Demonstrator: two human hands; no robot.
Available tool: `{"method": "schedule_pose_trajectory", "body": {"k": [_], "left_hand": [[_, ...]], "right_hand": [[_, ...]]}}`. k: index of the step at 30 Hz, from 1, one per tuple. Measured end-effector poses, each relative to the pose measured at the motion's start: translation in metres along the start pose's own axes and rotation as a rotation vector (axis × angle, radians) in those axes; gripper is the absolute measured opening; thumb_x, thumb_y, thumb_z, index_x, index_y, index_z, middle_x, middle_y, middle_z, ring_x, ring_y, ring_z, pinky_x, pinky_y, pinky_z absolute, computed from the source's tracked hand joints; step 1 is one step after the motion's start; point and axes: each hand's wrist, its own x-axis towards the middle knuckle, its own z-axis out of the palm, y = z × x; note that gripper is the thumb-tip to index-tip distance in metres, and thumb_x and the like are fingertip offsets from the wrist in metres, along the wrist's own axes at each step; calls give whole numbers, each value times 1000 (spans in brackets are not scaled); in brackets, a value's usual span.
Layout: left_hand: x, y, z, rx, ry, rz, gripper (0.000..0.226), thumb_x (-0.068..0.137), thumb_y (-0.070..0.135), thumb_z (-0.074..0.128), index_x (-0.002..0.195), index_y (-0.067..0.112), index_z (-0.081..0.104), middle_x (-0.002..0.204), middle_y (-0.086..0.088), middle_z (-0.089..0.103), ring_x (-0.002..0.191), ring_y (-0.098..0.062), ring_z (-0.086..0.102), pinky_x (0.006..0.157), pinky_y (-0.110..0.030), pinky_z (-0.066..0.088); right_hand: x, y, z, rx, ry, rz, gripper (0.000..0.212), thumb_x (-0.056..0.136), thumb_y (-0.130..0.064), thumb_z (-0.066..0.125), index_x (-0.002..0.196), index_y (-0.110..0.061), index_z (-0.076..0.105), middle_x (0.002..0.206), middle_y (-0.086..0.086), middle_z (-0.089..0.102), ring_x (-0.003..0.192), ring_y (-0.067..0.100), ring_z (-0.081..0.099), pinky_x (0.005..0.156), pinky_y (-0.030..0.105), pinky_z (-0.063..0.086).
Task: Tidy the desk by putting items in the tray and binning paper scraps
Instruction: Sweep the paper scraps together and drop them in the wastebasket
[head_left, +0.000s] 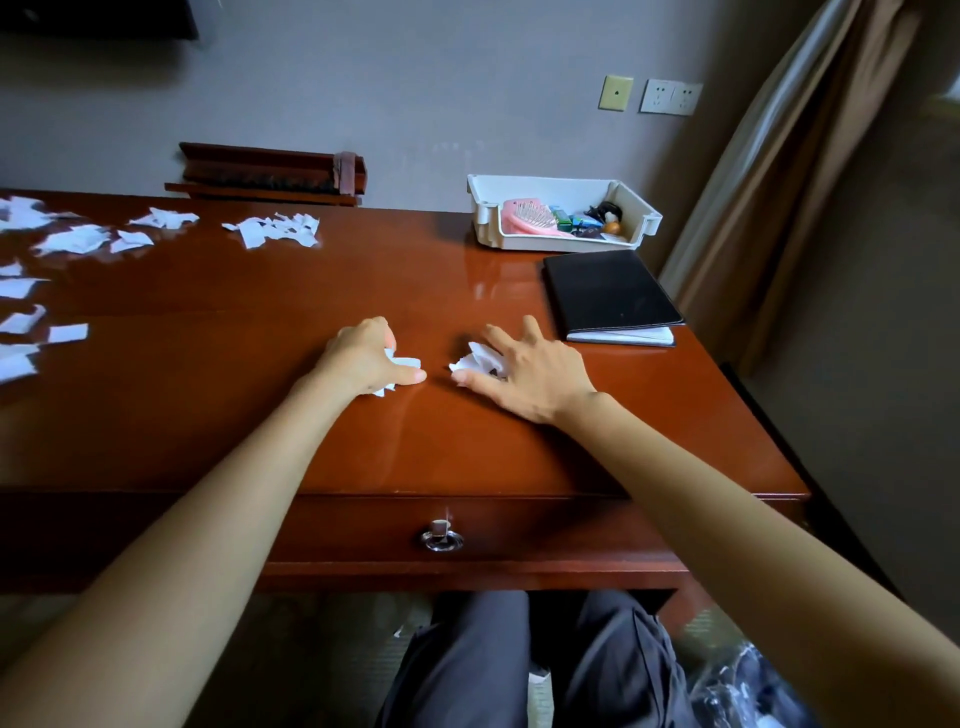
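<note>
One glossy red-brown desk (182, 364), filling most of the view. One tan curtain (779, 156) at the right. One black folder (608, 291), flat near the desk's right edge, on top of a white pad. One white tray (561, 245) just behind the folder, against the wall; inside it one pink hairbrush (524, 218) and several small items too jumbled to count.

Two bare hands, both down on the desk top near its middle, close together but not touching. Left hand (363, 358): fingers curled tight round crumpled scraps (405, 362), thumb stretched out along the wood. Right hand (535, 374): wide, fingers spread and nearly straight, laid over one paper wad (475, 358), thumb touching its near side.

Loose scraps (275, 231) strewn over the far left of the desk, well apart from both hands and from the tray: more than ten white pieces, some overlapping or cut off by the frame edge, so no exact count. One ring pull (441, 538) on the front drawer.
</note>
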Motion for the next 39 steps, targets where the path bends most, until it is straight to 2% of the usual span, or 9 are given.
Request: {"method": "schedule_pose_trajectory", "body": {"k": [6, 11, 18, 21, 26, 28, 32, 36, 39], "left_hand": [[0, 1, 5, -99, -35, -16, 44, 82, 33, 68, 114, 3, 61, 116, -15, 63, 103, -30, 62, 81, -34, 51], [-1, 0, 13, -223, 88, 15, 26, 82, 23, 69, 99, 4, 66, 110, -15, 66, 100, -32, 63, 84, -37, 55], [-14, 33, 20, -462, 238, 115, 19, 87, 22, 63, 87, 3, 67, 84, -9, 62, 72, -18, 56, 55, -15, 46], [-23, 69, 29, -600, 253, 183, 15, 87, 21, 63, 77, 9, 64, 70, -6, 59, 58, -12, 57, 48, -15, 45], [-46, 152, 67, -819, 123, 332, 31, 85, 13, 61, 56, 16, 52, 49, -5, 51, 29, -1, 45, 40, -15, 38], [-65, 189, 86, -843, 71, 405, 32, 85, 12, 61, 55, 16, 51, 50, -5, 52, 30, 0, 45, 38, -15, 37], [-110, 257, 132, -883, -125, 508, 24, 87, 11, 61, 63, 9, 55, 51, 0, 51, 31, 1, 45, 35, -9, 36], [-153, 303, 192, -798, -364, 562, 23, 86, 16, 63, 65, 13, 55, 53, 4, 55, 38, -5, 50, 35, -11, 38], [-176, 322, 240, -723, -492, 561, 27, 87, 17, 62, 62, 15, 52, 57, -1, 57, 44, -13, 52, 43, -17, 42]], "right_hand": [[12, -5, 6, 0, -45, -146, 42, 96, -51, 34, 126, -24, 43, 119, 11, 44, 102, 35, 57, 73, 32, 39], [16, -5, 12, 22, 54, -192, 34, 101, -38, 30, 115, -12, 47, 108, 13, 56, 90, 38, 61, 66, 32, 38], [7, 13, 5, 336, 132, -9, 27, 100, -29, 41, 104, -3, 50, 98, 24, 66, 89, 44, 60, 67, 35, 42], [-6, 38, -8, 453, 229, 121, 27, 99, -28, 42, 101, -3, 52, 93, 23, 65, 87, 43, 60, 71, 41, 48], [-55, 107, -30, 493, 455, 335, 20, 97, -23, 46, 79, -16, 47, 98, 24, 68, 91, 45, 60, 76, 44, 47], [-84, 137, -34, 492, 508, 429, 24, 97, -24, 46, 74, -22, 39, 94, 25, 67, 88, 45, 58, 74, 43, 44], [-148, 197, -26, 551, 596, 628, 25, 96, -25, 48, 77, -8, 44, 85, 22, 67, 78, 41, 60, 67, 39, 45], [-217, 248, -10, 577, 642, 788, 39, 95, -17, 48, 61, -22, 30, 105, 15, 71, 88, 38, 62, 68, 32, 40], [-260, 280, 14, 565, 592, 913, 41, 94, -17, 47, 59, -24, 28, 101, 19, 70, 80, 36, 61, 68, 38, 45]]}}
